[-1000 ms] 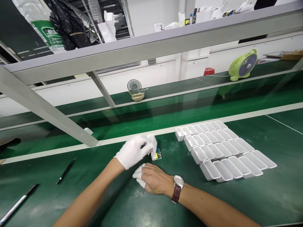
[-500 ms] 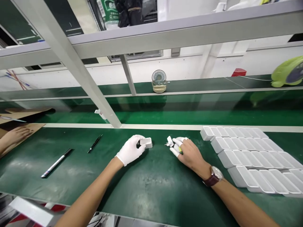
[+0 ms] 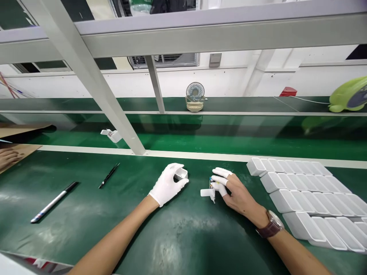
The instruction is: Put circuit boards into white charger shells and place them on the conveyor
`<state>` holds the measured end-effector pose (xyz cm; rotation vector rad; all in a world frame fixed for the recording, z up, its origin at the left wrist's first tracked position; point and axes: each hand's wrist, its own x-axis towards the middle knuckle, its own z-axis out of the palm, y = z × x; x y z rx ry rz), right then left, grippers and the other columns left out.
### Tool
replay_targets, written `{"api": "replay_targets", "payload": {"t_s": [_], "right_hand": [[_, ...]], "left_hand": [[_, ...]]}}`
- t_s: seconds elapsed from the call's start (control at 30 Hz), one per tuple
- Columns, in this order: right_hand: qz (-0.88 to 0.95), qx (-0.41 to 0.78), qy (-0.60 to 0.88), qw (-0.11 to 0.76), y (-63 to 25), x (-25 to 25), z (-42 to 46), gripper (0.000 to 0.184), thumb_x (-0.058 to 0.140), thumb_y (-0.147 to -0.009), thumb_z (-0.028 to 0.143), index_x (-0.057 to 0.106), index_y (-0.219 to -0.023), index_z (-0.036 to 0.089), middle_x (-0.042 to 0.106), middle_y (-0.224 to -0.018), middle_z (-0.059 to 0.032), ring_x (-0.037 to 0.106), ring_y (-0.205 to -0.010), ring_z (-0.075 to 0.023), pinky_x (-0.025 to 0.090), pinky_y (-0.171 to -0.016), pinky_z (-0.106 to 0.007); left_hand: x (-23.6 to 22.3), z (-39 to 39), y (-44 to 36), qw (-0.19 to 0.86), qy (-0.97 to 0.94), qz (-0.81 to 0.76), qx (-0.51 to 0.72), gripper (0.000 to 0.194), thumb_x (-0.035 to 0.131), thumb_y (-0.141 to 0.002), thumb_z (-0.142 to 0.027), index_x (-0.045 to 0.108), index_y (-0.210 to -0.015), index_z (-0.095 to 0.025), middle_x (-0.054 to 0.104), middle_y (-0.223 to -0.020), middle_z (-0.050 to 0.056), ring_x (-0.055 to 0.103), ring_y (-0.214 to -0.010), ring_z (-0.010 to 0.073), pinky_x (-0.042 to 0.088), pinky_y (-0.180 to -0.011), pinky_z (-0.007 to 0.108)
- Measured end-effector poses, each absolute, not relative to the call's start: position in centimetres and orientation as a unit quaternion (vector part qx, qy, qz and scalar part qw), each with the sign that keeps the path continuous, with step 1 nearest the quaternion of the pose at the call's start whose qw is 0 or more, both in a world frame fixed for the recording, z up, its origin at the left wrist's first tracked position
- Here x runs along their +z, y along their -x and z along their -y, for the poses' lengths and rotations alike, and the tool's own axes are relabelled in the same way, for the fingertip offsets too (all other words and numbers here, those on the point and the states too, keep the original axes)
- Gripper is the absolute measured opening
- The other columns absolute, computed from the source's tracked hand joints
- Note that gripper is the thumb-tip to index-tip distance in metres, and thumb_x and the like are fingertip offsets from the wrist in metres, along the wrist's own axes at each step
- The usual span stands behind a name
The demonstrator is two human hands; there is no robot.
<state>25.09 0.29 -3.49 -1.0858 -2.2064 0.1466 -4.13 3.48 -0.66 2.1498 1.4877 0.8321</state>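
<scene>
My left hand (image 3: 169,185), in a white glove, is closed around a small white box (image 3: 182,174); fingers and thumb grip its sides just above the green tabletop. My right hand (image 3: 233,191) wears white finger covers and is to the right of it. Its thumb and fingertips hold a small white plastic piece (image 3: 207,193) with a flat flap. Small blue and yellow bits show beside the fingers, too small to name. Rows of white narrow boxes (image 3: 311,194) lie to the right of my right hand.
A black pen (image 3: 109,175) and a silver marker (image 3: 54,202) lie at the left. Behind a white strip runs a green belt (image 3: 183,143) bearing an open white case (image 3: 112,135). A slanted metal post (image 3: 94,84) stands there. Another person's hand (image 3: 8,157) rests on cardboard at far left.
My right hand has turned the white piece, so its flap now points left and lower. The case on the belt has slid left, out from behind the post. The view has shifted slightly.
</scene>
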Motion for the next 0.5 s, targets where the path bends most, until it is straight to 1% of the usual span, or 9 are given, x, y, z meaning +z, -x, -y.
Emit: {"api": "replay_targets", "payload": {"t_s": [0.07,0.1,0.17,0.23,0.27,0.3,0.37,0.43,0.5], "right_hand": [[0.816,0.01,0.471,0.335,-25.4,-3.4,-0.4,0.031,0.045,-0.101,0.024,0.06,-0.127,0.017,0.067,-0.117,-0.0132,0.061,-0.112,-0.0278,0.05,-0.095,-0.047],[0.808,-0.019,0.497,0.315,-25.5,-3.4,-0.4,0.032,0.045,-0.101,0.029,0.062,-0.123,0.015,0.069,-0.107,-0.0142,0.063,-0.102,-0.0292,0.051,-0.088,-0.047],[0.806,-0.067,0.535,0.244,-25.5,-3.4,-0.4,0.037,0.045,-0.101,0.038,0.068,-0.113,0.011,0.07,-0.089,-0.0146,0.062,-0.086,-0.031,0.05,-0.076,-0.047],[0.81,-0.074,0.55,0.188,-25.4,-3.3,-0.3,0.041,0.042,-0.102,0.041,0.07,-0.106,0.011,0.068,-0.08,-0.0134,0.061,-0.078,-0.0308,0.048,-0.07,-0.046],[0.814,-0.062,0.55,0.179,-25.3,-3.2,-0.2,0.042,0.041,-0.102,0.041,0.07,-0.108,0.011,0.068,-0.08,-0.013,0.061,-0.078,-0.0305,0.047,-0.071,-0.045],[0.818,-0.04,0.544,0.181,-25.2,-3.0,-0.1,0.041,0.041,-0.103,0.041,0.068,-0.113,0.011,0.069,-0.084,-0.0132,0.062,-0.082,-0.0305,0.048,-0.074,-0.045],[0.829,0.016,0.518,0.209,-25.0,-2.8,0.0,0.041,0.043,-0.103,0.04,0.062,-0.125,0.011,0.071,-0.101,-0.0143,0.063,-0.099,-0.0307,0.048,-0.086,-0.045],[0.831,0.052,0.497,0.244,-24.9,-2.5,0.2,0.042,0.046,-0.102,0.041,0.057,-0.131,0.012,0.068,-0.116,-0.0148,0.059,-0.117,-0.0308,0.045,-0.099,-0.046],[0.823,0.064,0.501,0.261,-24.8,-2.2,0.5,0.047,0.051,-0.099,0.046,0.055,-0.133,0.013,0.068,-0.119,-0.0143,0.055,-0.125,-0.0321,0.042,-0.105,-0.049]], "left_hand": [[-1.1,-3.4,4.1,0.196,-0.781,-0.513,0.298,0.045,0.067,-0.082,-0.022,0.058,-0.125,-0.024,0.06,-0.127,0.009,0.059,-0.119,0.0244,0.049,-0.106,0.043],[-1.2,-3.4,4.1,0.198,-0.79,-0.501,0.294,0.045,0.065,-0.082,-0.019,0.058,-0.126,-0.025,0.059,-0.129,0.009,0.057,-0.122,0.0245,0.047,-0.108,0.043],[-1.3,-3.1,4.2,0.209,-0.806,-0.477,0.283,0.049,0.061,-0.082,-0.015,0.056,-0.13,-0.025,0.055,-0.137,0.009,0.052,-0.13,0.0248,0.043,-0.113,0.043],[-1.2,-2.7,4.1,0.23,-0.811,-0.463,0.275,0.059,0.059,-0.081,-0.012,0.049,-0.138,-0.024,0.051,-0.143,0.01,0.049,-0.135,0.025,0.041,-0.115,0.044],[-1.1,-2.5,4.1,0.245,-0.808,-0.461,0.271,0.065,0.058,-0.081,-0.011,0.043,-0.142,-0.024,0.05,-0.145,0.01,0.049,-0.135,0.025,0.041,-0.115,0.044],[-1.0,-2.4,4.0,0.261,-0.804,-0.462,0.268,0.07,0.058,-0.08,-0.011,0.037,-0.146,-0.023,0.05,-0.146,0.01,0.049,-0.135,0.0248,0.041,-0.115,0.045],[-0.8,-2.2,3.7,0.291,-0.79,-0.472,0.26,0.077,0.058,-0.08,-0.012,0.029,-0.151,-0.022,0.052,-0.145,0.011,0.052,-0.133,0.0244,0.042,-0.115,0.045],[-0.7,-2.1,3.4,0.307,-0.778,-0.484,0.257,0.079,0.059,-0.08,-0.014,0.027,-0.151,-0.022,0.053,-0.145,0.011,0.053,-0.133,0.0245,0.041,-0.115,0.046],[-0.5,-2.1,3.2,0.312,-0.772,-0.493,0.254,0.079,0.06,-0.079,-0.016,0.027,-0.151,-0.021,0.053,-0.145,0.01,0.052,-0.133,0.0245,0.04,-0.116,0.046]]}}
